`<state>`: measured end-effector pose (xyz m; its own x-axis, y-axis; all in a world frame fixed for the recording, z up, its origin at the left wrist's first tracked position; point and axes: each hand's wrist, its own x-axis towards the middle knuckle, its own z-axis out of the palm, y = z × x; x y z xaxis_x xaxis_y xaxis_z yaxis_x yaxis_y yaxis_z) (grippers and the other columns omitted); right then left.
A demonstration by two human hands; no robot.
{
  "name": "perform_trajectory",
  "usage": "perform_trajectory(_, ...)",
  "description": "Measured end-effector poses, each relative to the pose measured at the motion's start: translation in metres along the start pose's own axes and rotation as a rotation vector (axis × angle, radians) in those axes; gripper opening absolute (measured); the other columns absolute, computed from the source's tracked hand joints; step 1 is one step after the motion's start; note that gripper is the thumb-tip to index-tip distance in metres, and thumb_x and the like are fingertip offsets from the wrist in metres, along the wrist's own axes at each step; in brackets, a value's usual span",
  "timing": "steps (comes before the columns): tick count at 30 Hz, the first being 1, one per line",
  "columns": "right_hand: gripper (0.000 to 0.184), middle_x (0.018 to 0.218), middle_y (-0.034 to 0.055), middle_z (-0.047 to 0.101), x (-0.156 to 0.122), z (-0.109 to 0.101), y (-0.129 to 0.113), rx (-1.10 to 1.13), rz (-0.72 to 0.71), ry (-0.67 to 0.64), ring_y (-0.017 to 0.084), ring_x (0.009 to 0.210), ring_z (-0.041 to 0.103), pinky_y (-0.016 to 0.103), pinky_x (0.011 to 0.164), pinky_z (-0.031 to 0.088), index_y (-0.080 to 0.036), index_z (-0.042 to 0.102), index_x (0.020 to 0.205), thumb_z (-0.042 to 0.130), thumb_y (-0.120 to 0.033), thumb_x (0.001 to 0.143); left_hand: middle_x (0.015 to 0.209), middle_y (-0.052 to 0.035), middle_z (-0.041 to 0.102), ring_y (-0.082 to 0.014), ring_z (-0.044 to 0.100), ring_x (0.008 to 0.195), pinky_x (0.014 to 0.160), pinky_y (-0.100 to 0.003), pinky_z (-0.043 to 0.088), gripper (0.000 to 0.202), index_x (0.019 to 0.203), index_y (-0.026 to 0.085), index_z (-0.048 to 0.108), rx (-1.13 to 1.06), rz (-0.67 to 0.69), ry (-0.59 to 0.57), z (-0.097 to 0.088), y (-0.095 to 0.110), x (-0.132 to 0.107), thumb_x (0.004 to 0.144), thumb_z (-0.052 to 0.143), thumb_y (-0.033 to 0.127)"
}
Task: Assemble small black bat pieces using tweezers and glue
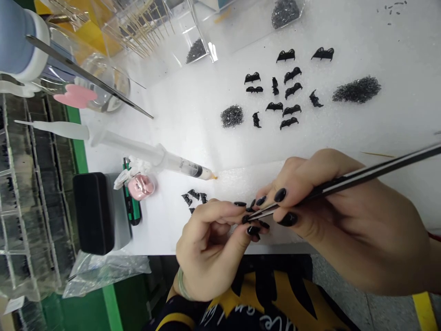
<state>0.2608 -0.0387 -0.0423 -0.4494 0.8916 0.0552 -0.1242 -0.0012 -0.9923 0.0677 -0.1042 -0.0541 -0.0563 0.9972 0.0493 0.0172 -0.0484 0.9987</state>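
My left hand [213, 248] pinches a small black piece [245, 219] between thumb and fingertips, near the front edge of the table. Much of that piece is hidden by the fingers. In my right hand [344, 220] is a pair of dark tweezers [330, 187], held like a pen, with the tips at the black piece. Just left of the hands lie several small black plastic parts [194, 194], partly covered by my left hand. Farther back, more black parts with looped ends [285, 56] are spread over the white surface.
Two piles of tiny dark bits [232, 116] [357, 90] lie beyond the hands. A syringe [155, 154] points toward them from the left. Other tweezers [89, 77], a pink lump [141, 187], a black case [93, 213] and clear boxes [203, 34] stand around the left and back.
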Motion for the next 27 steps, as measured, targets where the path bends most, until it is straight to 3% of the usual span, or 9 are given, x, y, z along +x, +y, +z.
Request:
perform_trajectory(4, 0.017, 0.083, -0.0002, 0.068, 0.001, 0.0, -0.002, -0.017, 0.002, 0.009, 0.02, 0.085, 0.075, 0.031, 0.064, 0.064, -0.027, 0.056, 0.101, 0.063, -0.013, 0.097, 0.089, -0.0008, 0.078, -0.0122, 0.077, 0.064, 0.059, -0.019, 0.068, 0.041, 0.12, 0.024, 0.073, -0.014, -0.016, 0.001, 0.0, 0.0, 0.0, 0.088, 0.075, -0.002)
perform_trajectory(8, 0.015, 0.086, -0.0008, 0.069, 0.002, 0.001, -0.002, -0.019, 0.015, 0.009, 0.018, 0.086, 0.075, 0.031, 0.069, 0.066, -0.027, 0.056, 0.101, 0.063, -0.015, 0.097, 0.094, -0.0003, 0.079, -0.0123, 0.08, 0.072, 0.065, -0.016, 0.068, 0.046, 0.122, 0.023, 0.071, -0.065, -0.015, -0.021, 0.0, -0.001, -0.002, 0.087, 0.073, -0.007)
perform_trajectory(14, 0.016, 0.084, -0.0014, 0.07, 0.005, 0.0, -0.005, 0.073, 0.024, 0.018, 0.011, 0.076, 0.075, 0.017, 0.065, 0.065, -0.026, 0.056, 0.1, 0.065, -0.013, 0.097, 0.096, -0.0002, 0.081, -0.0155, 0.083, 0.076, 0.067, -0.019, 0.07, 0.048, 0.123, 0.023, 0.068, -0.08, -0.014, -0.033, 0.0, -0.001, -0.003, 0.088, 0.069, -0.011)
perform_trajectory(18, 0.012, 0.084, -0.001, 0.07, 0.006, -0.008, -0.01, -0.003, 0.064, -0.004, 0.012, 0.068, 0.072, 0.021, 0.063, 0.067, -0.027, 0.055, 0.1, 0.063, -0.017, 0.099, 0.097, -0.0008, 0.079, -0.0156, 0.083, 0.079, 0.07, -0.018, 0.07, 0.048, 0.122, 0.022, 0.068, -0.072, 0.0, -0.04, 0.0, -0.002, -0.003, 0.088, 0.068, -0.012)
perform_trajectory(22, 0.018, 0.089, -0.0025, 0.067, 0.003, -0.017, -0.015, -0.164, -0.001, -0.03, 0.013, 0.083, 0.074, 0.02, 0.067, 0.065, -0.028, 0.056, 0.1, 0.063, -0.012, 0.097, 0.095, 0.0003, 0.077, -0.0121, 0.08, 0.075, 0.067, -0.016, 0.067, 0.05, 0.121, 0.022, 0.069, 0.021, 0.031, -0.047, -0.002, -0.004, -0.003, 0.085, 0.071, -0.012)
perform_trajectory(27, 0.023, 0.092, -0.0024, 0.067, 0.0, -0.02, -0.014, -0.201, -0.027, -0.071, 0.013, 0.082, 0.072, 0.024, 0.067, 0.066, -0.028, 0.056, 0.101, 0.062, -0.007, 0.093, 0.096, 0.0008, 0.074, -0.0096, 0.076, 0.077, 0.068, -0.015, 0.064, 0.051, 0.121, 0.02, 0.068, 0.062, 0.062, -0.077, -0.003, -0.004, -0.003, 0.083, 0.069, -0.015)
